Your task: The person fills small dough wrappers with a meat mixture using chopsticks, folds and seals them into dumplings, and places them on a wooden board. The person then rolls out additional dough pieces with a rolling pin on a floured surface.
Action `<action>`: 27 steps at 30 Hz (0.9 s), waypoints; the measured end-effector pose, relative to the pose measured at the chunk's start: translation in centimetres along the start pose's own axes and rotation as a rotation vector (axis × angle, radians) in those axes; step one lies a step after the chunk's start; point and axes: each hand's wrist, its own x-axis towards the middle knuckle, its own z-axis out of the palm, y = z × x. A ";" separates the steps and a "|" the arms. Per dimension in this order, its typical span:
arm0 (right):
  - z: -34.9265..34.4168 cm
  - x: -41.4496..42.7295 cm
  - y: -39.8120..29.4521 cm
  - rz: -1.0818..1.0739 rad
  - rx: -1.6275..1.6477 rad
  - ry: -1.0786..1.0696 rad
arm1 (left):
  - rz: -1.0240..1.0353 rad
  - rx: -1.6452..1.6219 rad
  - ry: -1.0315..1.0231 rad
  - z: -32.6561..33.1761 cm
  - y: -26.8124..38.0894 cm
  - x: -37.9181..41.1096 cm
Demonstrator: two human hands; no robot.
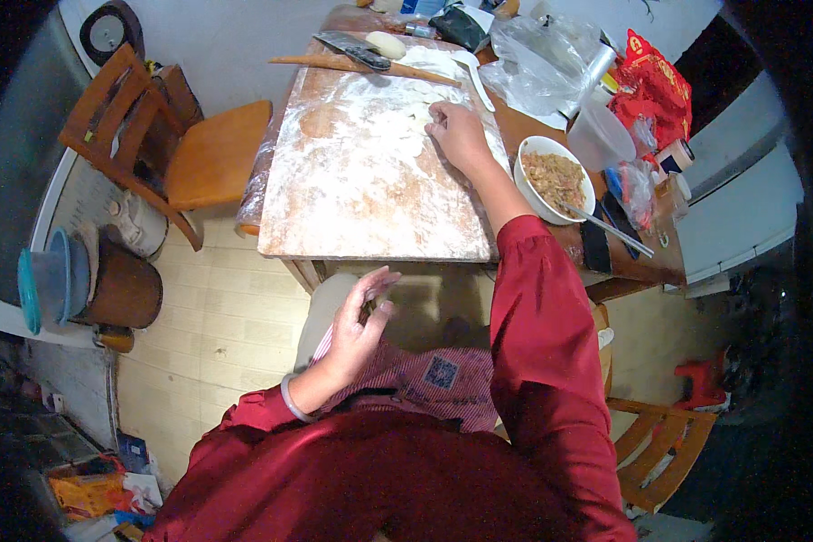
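My right hand [455, 133] reaches over the floured wooden board [372, 217], its fingertips at small whitish dough pieces [417, 122] that blend into the flour; whether it grips one is unclear. My left hand [362, 324] hangs in front of the board's near edge, fingers apart and curved, with nothing in it. Across the far part of the board lies a wooden rolling pin [413, 72]. A cleaver [352, 49] with a dark handle rests over it, beside a pale lump of dough [386, 45]. Right of the board stands a white bowl of filling [552, 173] with a metal utensil [610, 230] in it.
A white plastic utensil [475, 78] lies along the board's right edge. Clear plastic bags [542, 61], a clear plastic tub [599, 135] and a red bag [650, 91] crowd the table's right side. One wooden chair [220, 156] stands at left, another [664, 447] at lower right.
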 end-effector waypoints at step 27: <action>-0.6 -7.8 -3.0 0.052 0.258 -0.309 | 0.039 -0.047 0.095 -5.0 3.8 -5.1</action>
